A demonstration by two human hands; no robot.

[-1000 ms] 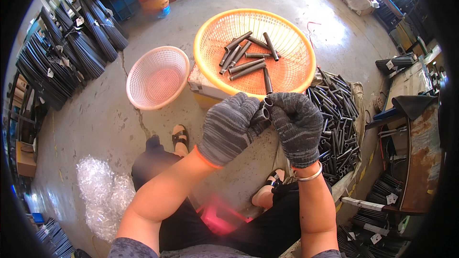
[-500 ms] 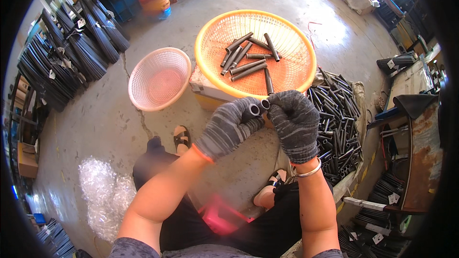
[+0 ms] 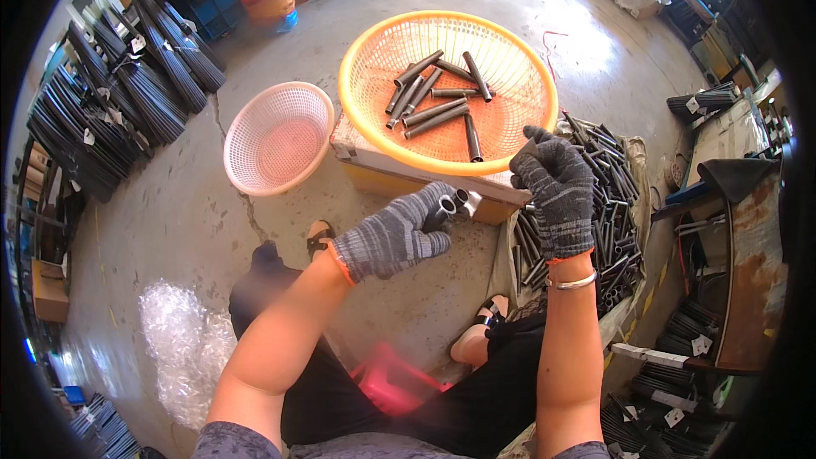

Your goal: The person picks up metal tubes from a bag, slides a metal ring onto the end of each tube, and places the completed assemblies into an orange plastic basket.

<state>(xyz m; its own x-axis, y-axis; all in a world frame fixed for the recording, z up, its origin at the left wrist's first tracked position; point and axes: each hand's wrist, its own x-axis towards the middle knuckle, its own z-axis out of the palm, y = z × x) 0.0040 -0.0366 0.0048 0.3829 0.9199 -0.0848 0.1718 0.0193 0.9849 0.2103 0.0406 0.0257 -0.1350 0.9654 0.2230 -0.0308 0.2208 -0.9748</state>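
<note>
In front of my lap, my left hand [image 3: 395, 234] in a striped grey knit glove is closed round two short dark metal tubes [image 3: 446, 204], their open ends facing up toward me. A small shiny pale patch shows beside them; I cannot tell what it is. My right hand [image 3: 557, 191], gloved alike, is raised at the right rim of the orange plastic basket [image 3: 450, 164], with the pile behind it. Its fingers are curled and a small grey-brown patch shows at the fingertips, too unclear to name. Several dark tubes [image 3: 435, 119] lie loose in the basket.
The basket rests on a cardboard box [image 3: 374, 155]. Right of it, many tubes [image 3: 616, 229] are heaped on a sack. A pink basket [image 3: 280, 140] stands left, above clear plastic wrap [image 3: 183, 348]. Bundled long rods [image 3: 127, 89] lean far left; a rusty metal bench [image 3: 748, 263] flanks the right.
My hands have parted: the right has moved right and up from the tubes, the left slightly left and down with them. The tube at the basket's near side now shows whole.
</note>
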